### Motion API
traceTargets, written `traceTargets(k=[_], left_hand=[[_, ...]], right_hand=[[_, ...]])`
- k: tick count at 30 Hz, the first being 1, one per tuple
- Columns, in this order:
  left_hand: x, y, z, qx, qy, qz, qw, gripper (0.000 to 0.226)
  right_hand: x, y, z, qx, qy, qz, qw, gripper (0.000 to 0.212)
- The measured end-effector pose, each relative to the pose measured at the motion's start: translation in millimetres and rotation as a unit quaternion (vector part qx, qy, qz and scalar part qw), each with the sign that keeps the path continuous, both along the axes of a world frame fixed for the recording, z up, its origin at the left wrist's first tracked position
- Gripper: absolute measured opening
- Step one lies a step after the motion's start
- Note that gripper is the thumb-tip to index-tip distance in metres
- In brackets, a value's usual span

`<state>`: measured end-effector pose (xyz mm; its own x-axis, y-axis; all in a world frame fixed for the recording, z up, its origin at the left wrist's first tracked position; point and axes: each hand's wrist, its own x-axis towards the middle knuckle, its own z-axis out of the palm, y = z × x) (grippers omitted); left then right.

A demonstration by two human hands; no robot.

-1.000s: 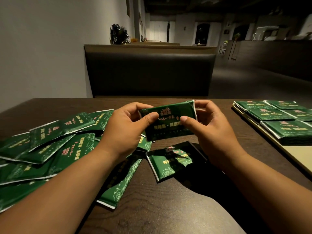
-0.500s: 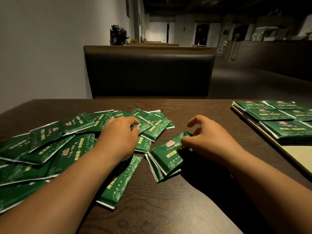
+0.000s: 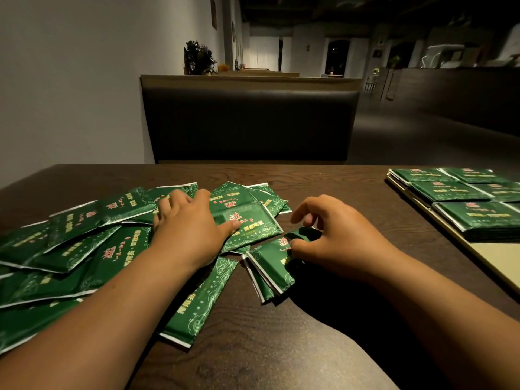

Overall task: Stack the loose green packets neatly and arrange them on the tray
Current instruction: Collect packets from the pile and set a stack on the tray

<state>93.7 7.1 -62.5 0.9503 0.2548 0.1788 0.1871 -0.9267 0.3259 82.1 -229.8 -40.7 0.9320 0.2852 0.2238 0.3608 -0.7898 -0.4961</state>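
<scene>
Near the middle of the desk (image 3: 323,187), a little toward its front edge, a small stack (image 3: 270,273) of green packets lies fanned and askew. The right hand (image 3: 334,237) pinches its far end between thumb and curled fingertips. Just to the left, the left hand (image 3: 188,232) lies flat, fingers relaxed, on the heap of loose packets (image 3: 84,249) that covers the desk's left side, with its thumb pressing on one top packet (image 3: 253,223). These packets look thin, light and glossy, probably limp in the middle and stiffer along their sealed white edges. They will likely slide over one another easily, so a stack held at one end may splay. A safer hold would be on the two long sides, with both hands squaring the edges before lifting. At the desk's right edge sits the tray (image 3: 495,257), which carries finished stacks (image 3: 478,218) in tidy rows at its far end and is bare nearer the front.
</scene>
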Motion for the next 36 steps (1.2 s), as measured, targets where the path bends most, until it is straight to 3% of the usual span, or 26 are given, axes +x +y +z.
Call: traceTargets(k=[6,12,18,22,30,33,36], left_hand=[[-0.2,-1.4,3.8,0.025,0.040,0.023,0.999,0.110],[-0.9,-1.2,3.7,-0.026,-0.004,-0.007,1.000,0.107],[-4.5,-5.1,6.2,0.066,0.033,0.019,0.997,0.105],[-4.7,-4.4,6.5,0.062,0.047,0.022,0.997,0.104],[0.7,0.0,-0.3,-0.068,-0.051,-0.035,0.996,0.088],[0.8,-2.3,1.8,-0.158,-0.117,-0.058,0.979,0.060],[1.5,-4.1,6.9,-0.294,-0.205,-0.074,0.931,0.028]], right_hand=[[-2.0,0.2,1.8,-0.009,0.043,0.003,0.999,0.032],[-1.6,0.9,0.7,-0.013,0.044,-0.003,0.999,0.033],[-1.1,0.3,-0.6,-0.006,0.049,-0.004,0.999,0.031],[-1.5,0.3,-0.8,-0.008,0.051,-0.005,0.999,0.031],[-1.3,0.6,-0.6,-0.011,0.046,-0.008,0.999,0.031],[-1.6,-0.3,-0.1,-0.004,0.049,-0.008,0.999,0.032],[0.5,-1.5,-1.3,0.057,0.023,-0.019,0.998,0.028]])
